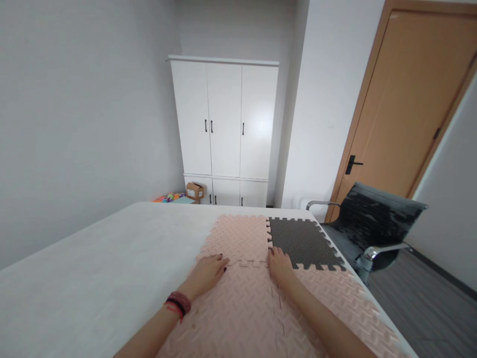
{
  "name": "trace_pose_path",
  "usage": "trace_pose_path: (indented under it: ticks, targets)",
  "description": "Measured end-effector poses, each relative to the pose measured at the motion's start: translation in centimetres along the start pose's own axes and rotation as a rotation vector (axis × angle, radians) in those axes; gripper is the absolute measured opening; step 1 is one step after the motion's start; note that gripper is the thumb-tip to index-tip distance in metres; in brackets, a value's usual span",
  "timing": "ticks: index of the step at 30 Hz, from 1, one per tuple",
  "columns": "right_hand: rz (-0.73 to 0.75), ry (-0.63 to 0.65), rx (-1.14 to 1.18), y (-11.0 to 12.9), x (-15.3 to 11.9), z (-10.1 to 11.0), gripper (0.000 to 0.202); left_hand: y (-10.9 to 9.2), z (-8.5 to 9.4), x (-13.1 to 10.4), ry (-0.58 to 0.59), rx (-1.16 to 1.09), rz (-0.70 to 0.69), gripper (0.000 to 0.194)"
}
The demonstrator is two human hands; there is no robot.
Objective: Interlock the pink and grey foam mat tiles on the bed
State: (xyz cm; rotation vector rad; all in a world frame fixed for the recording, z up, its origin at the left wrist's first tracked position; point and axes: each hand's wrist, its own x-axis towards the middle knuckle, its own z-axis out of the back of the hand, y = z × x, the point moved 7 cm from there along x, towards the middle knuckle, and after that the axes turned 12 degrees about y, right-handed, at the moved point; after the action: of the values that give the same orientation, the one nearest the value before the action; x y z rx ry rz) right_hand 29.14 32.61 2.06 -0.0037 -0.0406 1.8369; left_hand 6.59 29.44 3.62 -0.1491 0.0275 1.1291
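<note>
Foam mat tiles with jigsaw edges lie flat on a white table. A pink tile (242,234) is at the far side, with a dark grey tile (302,241) to its right; another pink tile (238,303) and a right-hand pink tile (331,288) are nearer me. My left hand (209,271) rests palm down at the left end of the seam between the far and near pink tiles, fingers stretched out. My right hand (279,264) lies with fingers extended where the tile corners meet, beside the grey tile. Its fingers cover that corner, so I cannot tell whether it is fully joined.
The white table (93,278) stretches to my left. A black chair (376,223) with metal armrests stands by its right edge. Beyond the far edge are a small cardboard box (195,191), colourful items (169,197) and a white cabinet (225,119). A wooden door (406,99) is at the right.
</note>
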Motion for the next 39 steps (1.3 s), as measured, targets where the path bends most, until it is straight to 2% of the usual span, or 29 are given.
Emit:
trace_pose_path:
  ticks: [3, 6, 10, 13, 17, 21, 26, 30, 34, 37, 39]
  targets:
    - [0.01, -0.007, 0.003, 0.9, -0.9, 1.0, 0.034, -0.5, 0.4, 0.6, -0.007, 0.043, 0.036, 0.032]
    - [0.11, -0.005, 0.014, 3.2, -2.0, 1.9, 0.037, -1.0, 0.4, 0.9, -0.022, 0.088, 0.091, 0.03]
    - [0.239, 0.041, 0.034, 6.4, -3.2, 1.8, 0.033, -2.1, -0.1, 1.0, -0.018, 0.143, 0.144, 0.04]
    - [0.26, 0.077, 0.035, 7.5, -3.5, 1.4, 0.034, -2.9, -0.6, 0.9, -0.015, 0.176, 0.185, 0.047]
    - [0.246, 0.115, 0.024, 7.8, -3.3, 1.3, 0.038, -2.9, -1.3, 0.9, 0.0, 0.181, 0.248, 0.05]
    - [0.22, 0.107, 0.03, 8.0, -3.1, 2.0, 0.055, -2.4, -1.9, 0.8, 0.024, 0.166, 0.216, 0.055]
    - [0.14, 0.118, 0.037, 8.9, -2.8, 1.9, 0.038, -2.4, -1.8, 0.4, 0.042, 0.157, 0.135, 0.052]
    - [0.087, 0.147, 0.047, 9.6, -2.4, 1.8, 0.037, -3.1, -0.9, 0.8, 0.043, 0.182, 0.111, 0.043]
    - [0.161, 0.142, 0.088, 8.2, -2.0, 3.1, 0.029, -3.9, -0.6, 1.4, 0.044, 0.211, 0.116, 0.04]
    - [0.158, 0.079, 0.135, 4.3, -2.0, 4.1, 0.033, -4.2, -0.7, 1.4, 0.042, 0.225, 0.115, 0.041]
    - [0.125, 0.05, 0.154, 1.4, -2.2, 4.0, 0.04, -4.2, -0.7, 1.3, 0.05, 0.228, 0.109, 0.041]
